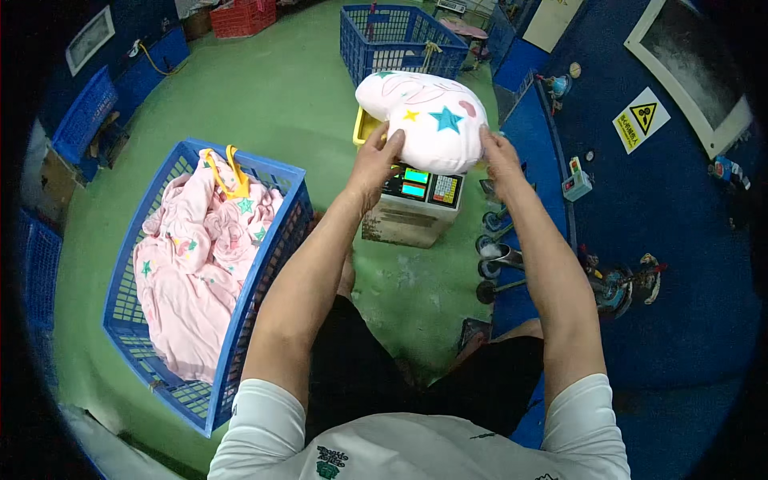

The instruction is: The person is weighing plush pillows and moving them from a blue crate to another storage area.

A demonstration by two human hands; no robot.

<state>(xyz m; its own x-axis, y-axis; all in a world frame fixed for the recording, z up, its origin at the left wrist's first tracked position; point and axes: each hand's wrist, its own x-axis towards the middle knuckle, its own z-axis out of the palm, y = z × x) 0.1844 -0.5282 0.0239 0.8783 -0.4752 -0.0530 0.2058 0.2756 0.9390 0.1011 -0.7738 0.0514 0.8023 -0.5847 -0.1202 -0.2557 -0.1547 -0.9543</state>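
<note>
A plump, pale pink stuffed plush (428,136) with teal and yellow stars is held up in front of me. My left hand (374,166) grips its left side, thumb along the fabric. On the opposite side, my right hand (502,164) presses against it with the fingers partly hidden. Just below sits a weighing scale (416,208) with lit green displays, its top mostly covered by the plush. Part of a yellow tray (360,132) shows behind my left hand.
To my left stands a blue plastic crate (276,272) heaped with pink star-printed fabric pieces (192,296) and a yellow scoop-like item (236,186). Another blue crate (376,56) and a red crate (244,18) are farther off. A blue machine (680,240) with pedals borders my right.
</note>
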